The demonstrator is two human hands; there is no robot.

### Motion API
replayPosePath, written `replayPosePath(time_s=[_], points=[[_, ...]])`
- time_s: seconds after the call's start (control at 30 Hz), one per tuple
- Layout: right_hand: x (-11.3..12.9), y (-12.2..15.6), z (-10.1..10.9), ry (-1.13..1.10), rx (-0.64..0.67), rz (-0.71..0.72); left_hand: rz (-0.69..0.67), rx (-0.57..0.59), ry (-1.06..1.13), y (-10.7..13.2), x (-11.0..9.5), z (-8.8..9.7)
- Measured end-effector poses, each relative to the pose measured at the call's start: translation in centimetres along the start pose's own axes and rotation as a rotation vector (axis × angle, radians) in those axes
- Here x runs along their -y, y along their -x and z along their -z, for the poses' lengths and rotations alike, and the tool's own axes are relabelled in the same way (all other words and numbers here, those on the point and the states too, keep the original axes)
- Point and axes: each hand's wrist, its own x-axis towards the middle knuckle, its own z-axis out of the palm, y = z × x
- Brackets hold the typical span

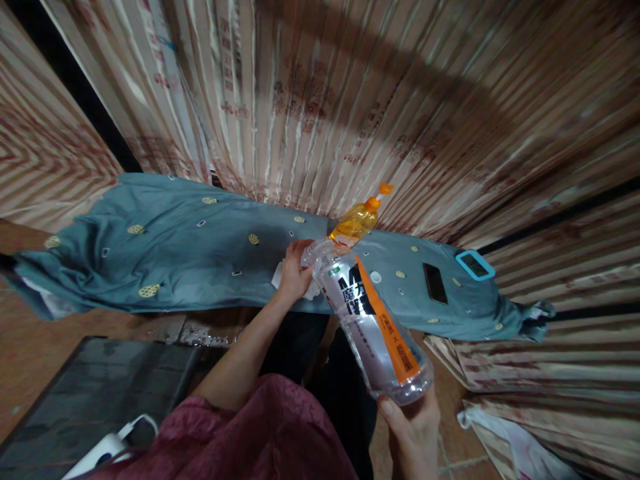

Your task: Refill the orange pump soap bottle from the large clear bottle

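Observation:
A large clear plastic bottle [367,330] with a silver and orange label lies tilted in front of me, its neck pointing up and left. My right hand [417,427] grips its base from below. Around the neck end my left hand [295,270] is closed; its fingertips are partly hidden. White tissue [311,288] shows on both sides of that hand; I cannot tell whether the fingers hold it. Just beyond the neck is an orange pump bottle [356,223] with amber liquid, leaning right. A round white cap [375,277] rests on the cloth beside the large bottle.
A green-grey cloth with pineapple prints [190,253] covers the long narrow surface. A dark phone [435,283] and a blue-framed digital timer [475,265] lie on its right part. Striped curtains [310,100] hang behind. At lower left, a white device [103,457] sits on a black box [100,380].

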Motion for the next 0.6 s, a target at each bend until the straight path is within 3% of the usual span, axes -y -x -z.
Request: replayPosePath(time_s=[0.3, 0.6], points=[[-1.1, -0.4, 0.6, -0.007, 0.001, 0.019, 0.006, 0.01, 0.005, 0.0, -0.2, 0.2], [0.8, 0.3, -0.5, 0.012, -0.026, -0.037, -0.012, 0.0, 0.005, 0.0, -0.1, 0.1]])
